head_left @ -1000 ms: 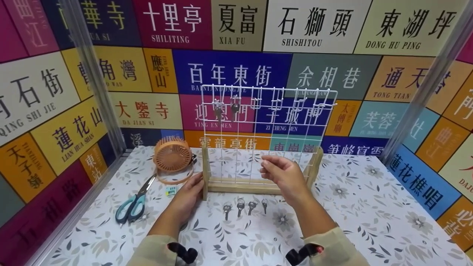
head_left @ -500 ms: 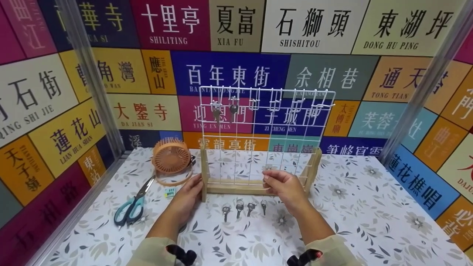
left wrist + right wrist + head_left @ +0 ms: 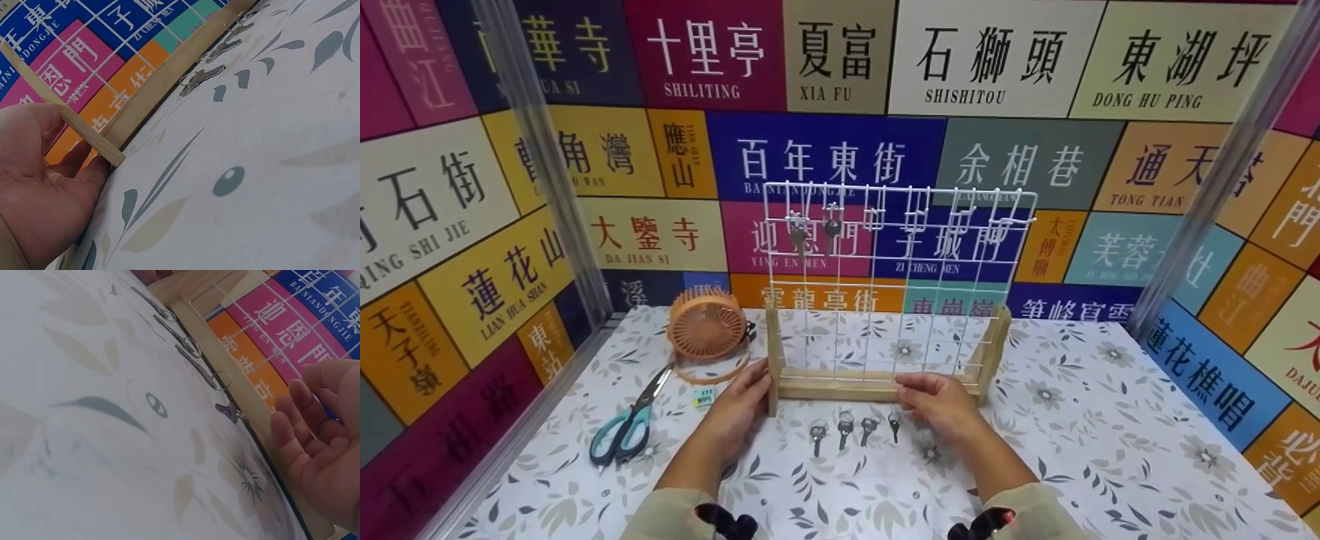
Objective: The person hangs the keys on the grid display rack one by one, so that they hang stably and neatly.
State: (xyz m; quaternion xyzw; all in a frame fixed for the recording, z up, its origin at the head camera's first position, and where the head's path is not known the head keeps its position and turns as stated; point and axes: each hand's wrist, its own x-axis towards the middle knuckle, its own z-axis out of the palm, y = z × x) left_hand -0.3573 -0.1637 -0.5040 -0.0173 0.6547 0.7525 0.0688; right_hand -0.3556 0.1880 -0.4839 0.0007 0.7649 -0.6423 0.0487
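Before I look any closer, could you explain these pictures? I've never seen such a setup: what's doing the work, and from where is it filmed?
There's no robot here: a person works bare-handed. The wide picture comes from a camera on the head; the two tilted ones come from cameras on the wrists.

On the patterned table stand a wire rack with a wooden frame and an orange fan. Scissors and four keys lie there too; more keys hang on the rack.

The left hand grips the rack's wooden upright. The right hand, near the lying keys, appears to hold nothing.
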